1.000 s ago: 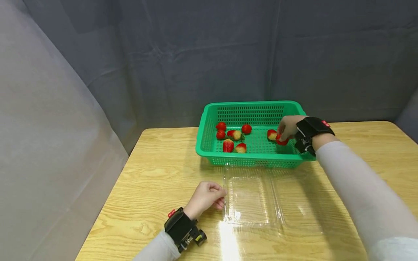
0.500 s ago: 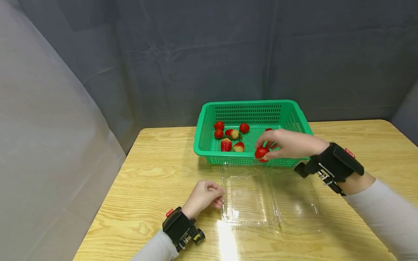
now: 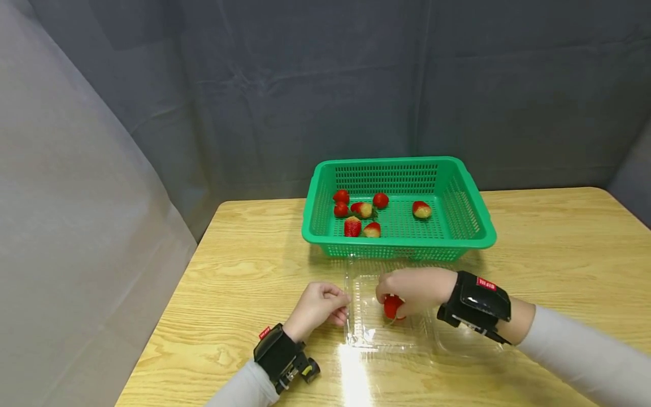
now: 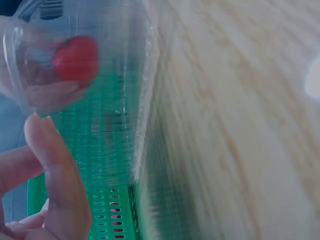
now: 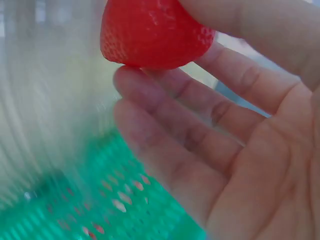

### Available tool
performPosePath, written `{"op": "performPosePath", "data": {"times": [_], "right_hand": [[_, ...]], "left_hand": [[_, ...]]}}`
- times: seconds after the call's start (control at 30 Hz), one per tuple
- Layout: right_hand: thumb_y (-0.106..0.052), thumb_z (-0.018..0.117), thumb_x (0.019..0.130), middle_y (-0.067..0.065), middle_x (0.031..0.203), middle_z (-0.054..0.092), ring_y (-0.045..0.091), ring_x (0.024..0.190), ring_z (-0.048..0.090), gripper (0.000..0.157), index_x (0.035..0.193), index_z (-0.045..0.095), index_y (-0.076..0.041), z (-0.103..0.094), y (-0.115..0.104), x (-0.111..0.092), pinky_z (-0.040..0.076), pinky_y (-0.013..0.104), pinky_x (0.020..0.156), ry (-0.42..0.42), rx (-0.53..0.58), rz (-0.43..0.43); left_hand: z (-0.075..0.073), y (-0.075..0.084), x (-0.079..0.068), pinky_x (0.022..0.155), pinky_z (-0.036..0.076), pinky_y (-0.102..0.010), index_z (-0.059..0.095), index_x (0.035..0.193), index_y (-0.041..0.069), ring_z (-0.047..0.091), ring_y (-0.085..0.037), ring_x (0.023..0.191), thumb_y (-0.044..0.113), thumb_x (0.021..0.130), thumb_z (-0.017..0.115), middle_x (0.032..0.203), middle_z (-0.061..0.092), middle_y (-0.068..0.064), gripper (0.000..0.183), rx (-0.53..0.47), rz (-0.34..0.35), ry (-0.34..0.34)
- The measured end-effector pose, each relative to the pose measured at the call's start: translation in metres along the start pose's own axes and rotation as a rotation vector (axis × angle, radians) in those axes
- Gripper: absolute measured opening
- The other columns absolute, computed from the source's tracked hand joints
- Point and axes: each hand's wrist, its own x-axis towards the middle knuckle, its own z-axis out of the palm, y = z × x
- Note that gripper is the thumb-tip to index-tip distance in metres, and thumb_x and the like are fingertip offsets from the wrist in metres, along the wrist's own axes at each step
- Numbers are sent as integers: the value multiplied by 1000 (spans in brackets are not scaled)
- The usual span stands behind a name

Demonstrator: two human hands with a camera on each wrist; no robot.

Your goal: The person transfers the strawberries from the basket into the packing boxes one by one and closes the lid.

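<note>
My right hand [image 3: 417, 287] pinches a red strawberry [image 3: 393, 306] between thumb and fingers. It is over the left half of a clear plastic clamshell box [image 3: 368, 336], inside its walls in the left wrist view. That view shows the strawberry [image 4: 77, 59] through the clear wall. Close up in the right wrist view, the strawberry [image 5: 155, 35] rests against the fingertips. At the box's left edge, my left hand [image 3: 316, 308] pinches the rim with thumb and finger. Behind the box stands a green basket [image 3: 396, 244] with several strawberries inside, mostly grouped at its left.
One pale-tipped strawberry [image 3: 421, 210] lies alone in the right part of the basket. The box's open lid [image 3: 473, 341] lies flat to the right, partly under my right wrist. A grey cloth [image 3: 315, 102] hangs behind the wooden table [image 3: 244, 271].
My right hand has lifted a strawberry out of the basket's right part and brought it forward and left, down into the clear box. My left hand has stayed at the rim.
</note>
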Motion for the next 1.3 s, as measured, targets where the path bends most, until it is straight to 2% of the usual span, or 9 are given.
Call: {"op": "performPosePath", "data": {"times": [0.3,0.53,0.63,0.77,0.93,1.03,1.1,1.2,1.3], "right_hand": [[-2,70,62,-6,74,47,9,65,43,22,74,55,-14,21,-5,9,40,19,57,-88,-8,69],[0,69,61,-5,75,47,9,66,43,24,76,55,-13,21,-6,10,40,20,58,-100,11,86],[-3,69,63,-5,82,51,10,72,47,26,83,58,-13,15,-6,8,45,22,64,-110,15,88],[-10,68,73,0,101,59,15,88,54,31,103,60,-13,-13,-4,2,50,31,79,-63,17,65],[-18,64,83,7,110,61,18,90,58,30,111,58,-11,-70,14,-5,52,35,79,147,58,55],[-19,62,84,10,112,59,22,91,58,30,112,57,-9,-100,39,-7,51,37,77,249,80,151],[-19,61,85,14,113,57,27,95,56,32,115,55,-8,-113,59,-7,50,39,78,271,83,245],[-18,60,85,22,113,54,35,100,53,36,117,52,-4,-124,91,-5,48,44,79,267,82,370],[-15,60,85,26,107,54,36,94,52,38,118,50,1,-123,120,-3,47,44,74,252,83,460]], "left_hand": [[1,1,-1,47,52,-21,58,87,-14,55,-11,50,6,83,60,61,57,-7,20,-1,-7,10],[2,2,-1,47,52,-21,57,88,-15,55,-12,49,6,83,59,62,57,-7,21,2,2,5],[2,2,-1,47,52,-21,57,88,-15,55,-12,50,5,83,59,62,57,-7,21,1,2,4],[2,1,-1,47,53,-21,57,88,-15,55,-12,50,6,84,59,61,57,-7,21,-3,1,2],[1,1,-1,47,52,-21,57,88,-15,55,-12,50,7,83,59,61,57,-7,22,-6,2,1],[0,1,-1,47,52,-21,58,89,-15,55,-12,50,7,83,59,62,57,-7,22,-3,1,3],[0,1,-1,48,52,-21,58,89,-14,55,-12,50,7,83,59,62,57,-8,21,1,-2,5],[0,0,-1,48,53,-22,58,89,-14,55,-13,50,7,83,59,62,58,-8,21,3,-9,5],[1,-1,0,47,53,-22,58,89,-14,55,-13,50,7,84,59,62,58,-8,21,-1,-8,0]]}}
